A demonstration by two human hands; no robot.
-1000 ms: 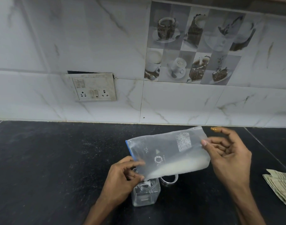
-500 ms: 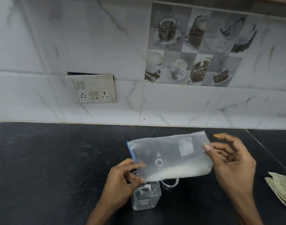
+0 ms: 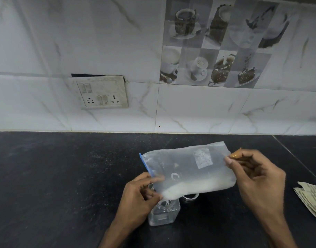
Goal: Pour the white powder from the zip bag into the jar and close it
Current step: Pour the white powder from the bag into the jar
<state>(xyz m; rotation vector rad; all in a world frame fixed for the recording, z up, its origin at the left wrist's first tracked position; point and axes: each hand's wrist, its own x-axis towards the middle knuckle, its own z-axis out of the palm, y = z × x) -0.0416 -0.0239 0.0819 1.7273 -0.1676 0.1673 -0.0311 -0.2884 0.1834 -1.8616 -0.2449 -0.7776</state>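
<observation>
Fingers (image 3: 229, 160) on cloudy, tilted zip bag (image 3: 185, 170)

The clear bag (image 3: 185, 169) lies sideways in the air, blue zip edge at left, its lower left corner dipped over the jar (image 3: 164, 214). White powder (image 3: 189, 187) gathers along its bottom edge. The clear jar stands upright and open; a round lid (image 3: 190, 197) sits just behind it.

I can read no words or numbers here. The bag (image 3: 187, 169) I hold carries a pale square label (image 3: 202, 158) toward its far right part. Its print is blurred and may be a code patch. Nearer and to the left, the bag has a small white triangle (image 3: 176, 165) and a ring-shaped mark (image 3: 174, 176), both without legible letters.
</observation>
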